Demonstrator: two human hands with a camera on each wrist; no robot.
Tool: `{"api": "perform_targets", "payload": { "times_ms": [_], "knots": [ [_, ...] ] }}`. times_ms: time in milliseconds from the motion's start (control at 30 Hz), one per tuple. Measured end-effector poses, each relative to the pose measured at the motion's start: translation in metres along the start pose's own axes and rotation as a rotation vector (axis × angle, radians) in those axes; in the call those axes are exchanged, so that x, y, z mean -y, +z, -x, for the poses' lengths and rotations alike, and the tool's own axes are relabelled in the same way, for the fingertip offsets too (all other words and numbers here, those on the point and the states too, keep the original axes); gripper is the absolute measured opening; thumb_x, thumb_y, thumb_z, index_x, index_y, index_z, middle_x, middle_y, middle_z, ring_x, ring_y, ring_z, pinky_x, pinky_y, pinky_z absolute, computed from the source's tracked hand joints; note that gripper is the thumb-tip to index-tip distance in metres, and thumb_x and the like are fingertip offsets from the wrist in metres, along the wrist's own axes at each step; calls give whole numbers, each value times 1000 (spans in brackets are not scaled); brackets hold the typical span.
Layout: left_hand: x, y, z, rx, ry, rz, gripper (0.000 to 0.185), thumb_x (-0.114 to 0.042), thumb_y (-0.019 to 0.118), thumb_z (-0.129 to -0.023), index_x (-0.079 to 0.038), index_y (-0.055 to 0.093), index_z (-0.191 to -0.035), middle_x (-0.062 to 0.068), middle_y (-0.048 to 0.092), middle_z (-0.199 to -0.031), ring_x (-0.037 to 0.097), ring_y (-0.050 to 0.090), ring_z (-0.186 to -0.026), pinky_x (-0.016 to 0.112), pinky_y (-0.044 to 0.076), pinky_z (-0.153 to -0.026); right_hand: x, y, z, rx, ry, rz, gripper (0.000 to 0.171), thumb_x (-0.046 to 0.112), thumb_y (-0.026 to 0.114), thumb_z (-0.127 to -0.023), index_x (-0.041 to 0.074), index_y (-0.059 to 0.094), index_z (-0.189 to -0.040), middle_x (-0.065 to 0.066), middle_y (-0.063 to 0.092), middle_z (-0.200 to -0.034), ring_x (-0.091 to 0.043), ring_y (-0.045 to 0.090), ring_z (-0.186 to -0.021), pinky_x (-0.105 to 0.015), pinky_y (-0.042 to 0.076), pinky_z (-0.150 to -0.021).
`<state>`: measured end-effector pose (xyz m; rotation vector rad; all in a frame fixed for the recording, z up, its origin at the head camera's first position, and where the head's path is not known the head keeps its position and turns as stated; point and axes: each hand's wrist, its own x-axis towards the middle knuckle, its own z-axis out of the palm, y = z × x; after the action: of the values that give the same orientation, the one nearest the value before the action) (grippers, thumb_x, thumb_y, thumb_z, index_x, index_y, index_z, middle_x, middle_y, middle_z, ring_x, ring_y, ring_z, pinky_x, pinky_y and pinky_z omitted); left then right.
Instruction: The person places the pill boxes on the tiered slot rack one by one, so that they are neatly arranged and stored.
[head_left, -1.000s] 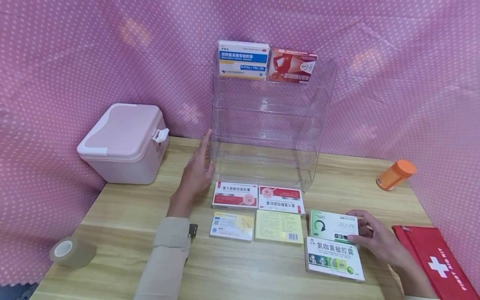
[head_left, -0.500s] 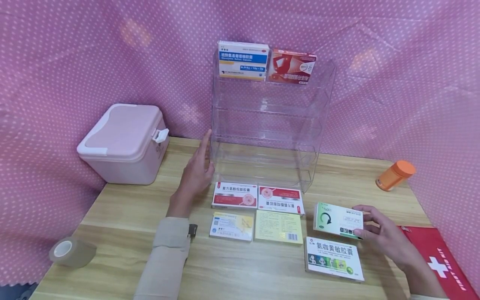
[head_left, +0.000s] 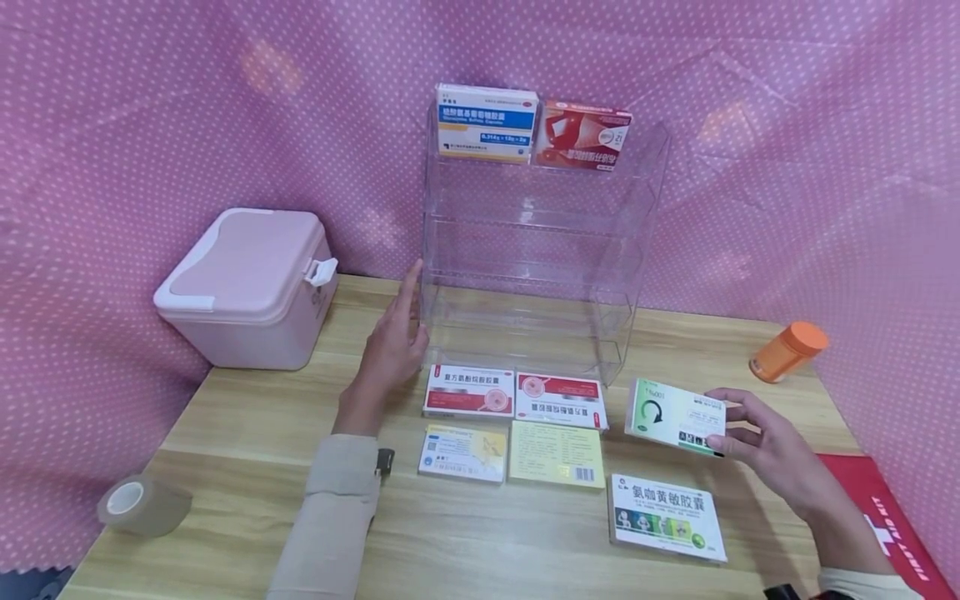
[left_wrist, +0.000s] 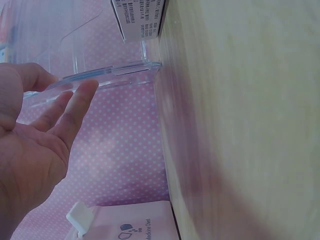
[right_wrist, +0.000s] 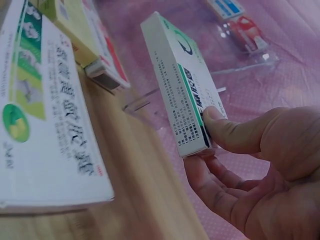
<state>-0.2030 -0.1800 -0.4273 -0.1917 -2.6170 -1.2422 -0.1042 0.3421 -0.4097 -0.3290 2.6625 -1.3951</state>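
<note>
My right hand (head_left: 772, 450) pinches one end of a white-and-green medicine box (head_left: 675, 417), thumb on top and fingers beneath. The right wrist view shows this medicine box (right_wrist: 182, 85) raised off the table and tilted. My left hand (head_left: 390, 346) rests with fairly straight fingers against the left side of a clear acrylic tiered rack (head_left: 528, 221). In the left wrist view, thumb and fingertips meet the edge of the rack (left_wrist: 125, 70). A blue-and-white medicine box (head_left: 487, 125) and a red medicine box (head_left: 585, 136) stand on its top tier.
Two red-and-white boxes (head_left: 470, 390) and two yellowish boxes (head_left: 557, 452) lie before the rack. Nearer me lies another white-and-green box (head_left: 667, 517). Around them are a pink medicine chest (head_left: 247, 283), tape roll (head_left: 146, 504), orange bottle (head_left: 789, 352) and red first-aid pouch (head_left: 862, 483).
My right hand has lifted the white-and-green medicine box off the table, away from the other white-and-green box and toward the rack. The left hand has stayed at the rack's side.
</note>
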Motion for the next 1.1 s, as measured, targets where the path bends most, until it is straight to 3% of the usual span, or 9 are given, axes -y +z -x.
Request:
{"api": "perform_targets", "payload": {
  "times_ms": [267,533,800,867,933,1100],
  "knots": [
    [0,0,2,-9,-6,2,106,0,60,-103,-57,0,-169,7,30,-179,45,47,-153,70,49,-117,18,-9,-16,-13,-73,32,59,-7,71,-97,5,51,-151,14,63,-114,-4,72,-94,-20,64,-75],
    [0,-1,1,2,-20,-2,109,0,60,-103,-64,-4,-165,6,29,-179,45,50,-150,70,51,-114,38,-17,-27,-23,-79,65,60,-5,70,-99,7,48,-153,11,60,-116,3,70,-98,-18,63,-76],
    [-1,-1,2,5,-28,2,109,-1,60,-104,-65,-5,-164,5,29,-179,44,52,-149,68,52,-114,68,-21,-46,-47,-79,170,60,0,71,-101,-1,43,-154,-24,61,-126,8,69,-96,-18,63,-74],
    [-1,-1,2,4,-28,2,109,-1,60,-104,-65,-5,-164,5,29,-179,44,52,-149,68,53,-113,75,-22,-51,-58,-71,177,60,2,71,-102,-2,43,-154,-28,60,-130,10,67,-97,-15,62,-75],
    [-1,-1,1,2,-23,1,110,-1,60,-104,-65,-5,-164,6,30,-179,44,52,-149,68,52,-114,82,-22,-57,-77,-74,177,60,3,70,-102,-3,42,-155,-24,60,-130,13,65,-97,-13,61,-75],
    [0,0,1,7,-21,5,108,-1,60,-104,-63,-3,-166,7,32,-178,44,52,-148,70,52,-114,95,-26,-70,-135,-134,153,60,-3,71,-100,-4,43,-153,13,64,-119,14,65,-97,-11,60,-75]
  ]
}}
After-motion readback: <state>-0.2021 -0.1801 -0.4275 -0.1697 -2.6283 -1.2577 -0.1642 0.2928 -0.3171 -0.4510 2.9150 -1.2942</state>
